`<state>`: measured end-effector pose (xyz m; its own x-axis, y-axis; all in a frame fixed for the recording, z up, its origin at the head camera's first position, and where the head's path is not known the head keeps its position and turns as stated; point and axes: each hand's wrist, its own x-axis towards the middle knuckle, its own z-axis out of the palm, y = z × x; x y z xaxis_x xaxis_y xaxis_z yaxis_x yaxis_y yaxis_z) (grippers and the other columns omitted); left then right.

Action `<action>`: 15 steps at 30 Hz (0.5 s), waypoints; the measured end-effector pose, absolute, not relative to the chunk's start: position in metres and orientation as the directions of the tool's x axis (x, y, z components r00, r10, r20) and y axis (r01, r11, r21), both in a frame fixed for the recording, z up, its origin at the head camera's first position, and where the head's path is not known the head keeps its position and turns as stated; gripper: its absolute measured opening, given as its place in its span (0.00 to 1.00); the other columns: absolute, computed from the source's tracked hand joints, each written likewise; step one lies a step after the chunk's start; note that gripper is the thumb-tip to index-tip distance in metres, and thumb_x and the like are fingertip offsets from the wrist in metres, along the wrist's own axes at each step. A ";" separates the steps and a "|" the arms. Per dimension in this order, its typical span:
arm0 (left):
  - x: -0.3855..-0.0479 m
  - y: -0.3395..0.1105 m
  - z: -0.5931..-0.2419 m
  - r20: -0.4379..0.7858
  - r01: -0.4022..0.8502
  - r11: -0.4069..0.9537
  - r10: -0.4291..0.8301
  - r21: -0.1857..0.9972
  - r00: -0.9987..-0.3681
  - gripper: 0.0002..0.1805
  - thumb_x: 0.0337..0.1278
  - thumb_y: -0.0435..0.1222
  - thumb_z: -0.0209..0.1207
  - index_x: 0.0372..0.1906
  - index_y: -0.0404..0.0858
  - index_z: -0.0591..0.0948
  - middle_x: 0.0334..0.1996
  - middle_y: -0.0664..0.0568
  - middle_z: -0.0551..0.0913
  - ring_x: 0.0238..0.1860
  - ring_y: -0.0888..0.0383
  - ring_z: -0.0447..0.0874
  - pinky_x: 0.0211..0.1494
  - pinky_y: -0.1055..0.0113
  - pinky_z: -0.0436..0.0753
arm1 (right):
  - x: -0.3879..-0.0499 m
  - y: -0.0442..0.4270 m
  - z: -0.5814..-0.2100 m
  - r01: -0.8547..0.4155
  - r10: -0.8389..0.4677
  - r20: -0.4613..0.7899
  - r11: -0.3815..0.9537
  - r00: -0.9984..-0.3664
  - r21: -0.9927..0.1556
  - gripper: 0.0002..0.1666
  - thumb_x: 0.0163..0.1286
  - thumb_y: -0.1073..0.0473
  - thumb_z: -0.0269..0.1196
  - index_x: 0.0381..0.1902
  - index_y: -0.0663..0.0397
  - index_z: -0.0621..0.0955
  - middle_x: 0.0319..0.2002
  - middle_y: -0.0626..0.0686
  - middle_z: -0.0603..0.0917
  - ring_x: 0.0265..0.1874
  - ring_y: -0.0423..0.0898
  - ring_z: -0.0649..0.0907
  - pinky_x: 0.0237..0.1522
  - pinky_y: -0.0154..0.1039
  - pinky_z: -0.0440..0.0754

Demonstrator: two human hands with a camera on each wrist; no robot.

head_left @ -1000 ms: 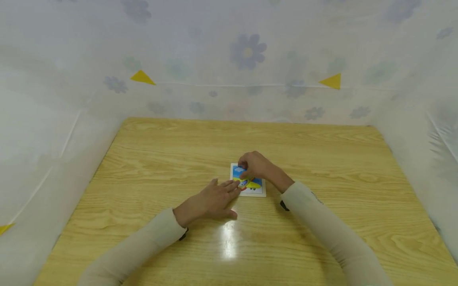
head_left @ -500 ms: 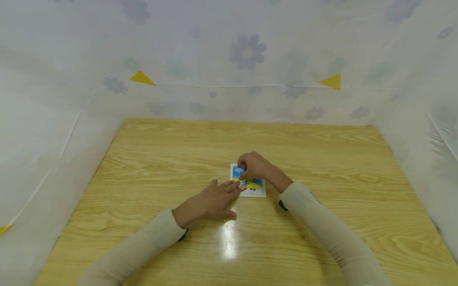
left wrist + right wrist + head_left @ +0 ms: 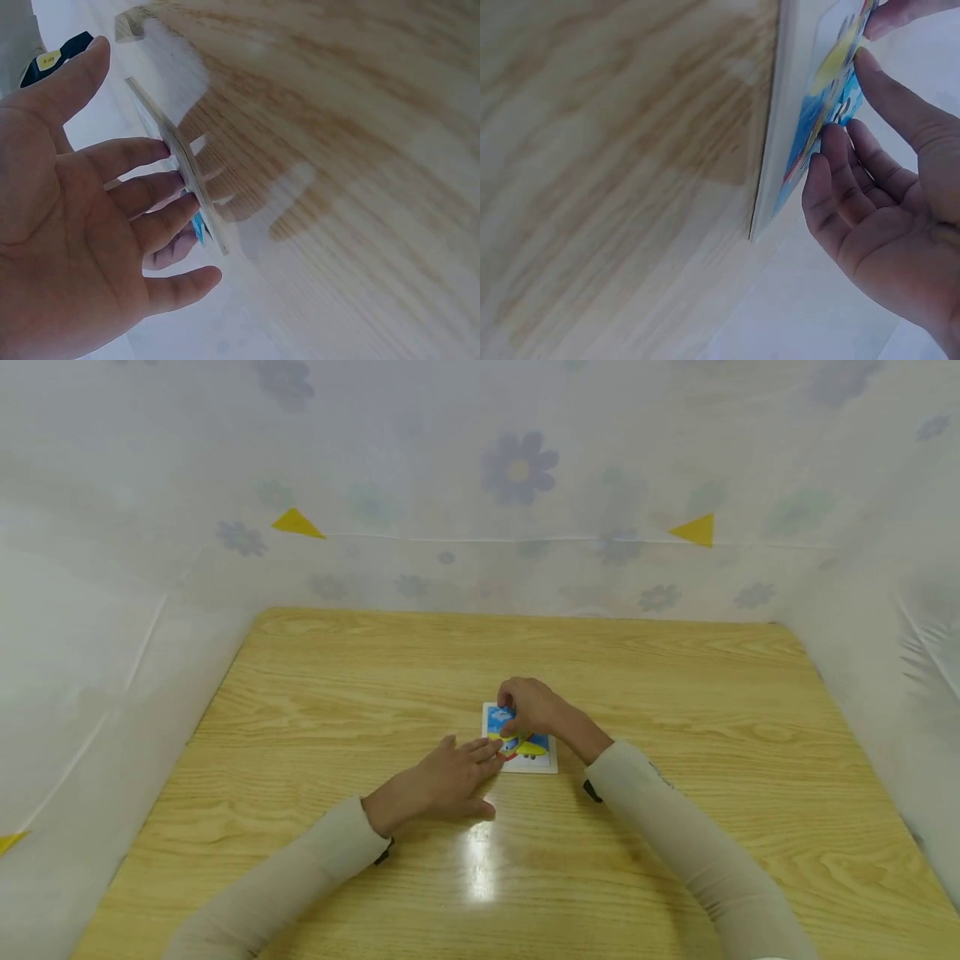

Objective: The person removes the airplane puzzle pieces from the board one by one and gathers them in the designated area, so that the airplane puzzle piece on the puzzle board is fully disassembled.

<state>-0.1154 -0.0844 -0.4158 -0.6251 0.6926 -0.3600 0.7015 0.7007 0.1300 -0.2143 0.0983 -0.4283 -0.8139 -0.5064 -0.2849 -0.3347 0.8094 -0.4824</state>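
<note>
White sheeting (image 3: 427, 443) printed with pale flowers surrounds a wood-grained surface (image 3: 360, 668); near its middle I see the right grip (image 3: 531, 706) closed in a pinch, thumb and curled fingers holding a small blue piece (image 3: 850, 97) at the upper part of a picture board (image 3: 532, 748); how far that piece sits into the board I cannot tell; the left grip (image 3: 459, 777) is released, fingers straight, their tips resting on the board's left side; the board lies flat on the surface, white-bordered, a yellow figure against blue, partly hidden behind both grips; pale sleeves (image 3: 690, 835) run back from the wrists, a dark band (image 3: 383, 852) showing at each cuff; farther out, yellow triangles (image 3: 298, 522) stand out on the sheeting.
</note>
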 end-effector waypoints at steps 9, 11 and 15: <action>-0.115 -0.084 -0.414 -0.364 0.696 0.705 0.690 0.138 -0.626 0.43 0.59 0.61 0.52 0.74 0.45 0.56 0.76 0.52 0.51 0.75 0.54 0.51 0.69 0.40 0.59 | -0.211 0.100 -0.422 -0.384 -0.538 -0.216 0.780 -0.815 -0.494 0.16 0.61 0.55 0.68 0.45 0.55 0.81 0.44 0.52 0.82 0.44 0.48 0.81 0.48 0.44 0.78; -0.114 -0.084 -0.413 -0.364 0.696 0.704 0.690 0.139 -0.625 0.43 0.59 0.61 0.52 0.74 0.45 0.57 0.75 0.52 0.52 0.75 0.54 0.51 0.69 0.40 0.59 | -0.210 0.101 -0.420 -0.400 -0.552 -0.192 0.763 -0.811 -0.508 0.13 0.63 0.57 0.65 0.44 0.57 0.82 0.43 0.53 0.83 0.42 0.48 0.81 0.47 0.43 0.79; -0.114 -0.084 -0.412 -0.363 0.693 0.706 0.690 0.147 -0.626 0.43 0.59 0.61 0.52 0.74 0.45 0.57 0.75 0.51 0.52 0.75 0.54 0.51 0.69 0.40 0.59 | -0.211 0.103 -0.419 -0.422 -0.571 -0.149 0.735 -0.807 -0.531 0.08 0.67 0.62 0.61 0.42 0.57 0.83 0.40 0.53 0.83 0.40 0.47 0.81 0.44 0.41 0.79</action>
<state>-0.1142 -0.0840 -0.4118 -0.6262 0.6900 -0.3630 0.6929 0.7059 0.1466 -0.2105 0.1030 -0.4191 -0.8072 -0.5713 -0.1487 -0.4224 0.7349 -0.5306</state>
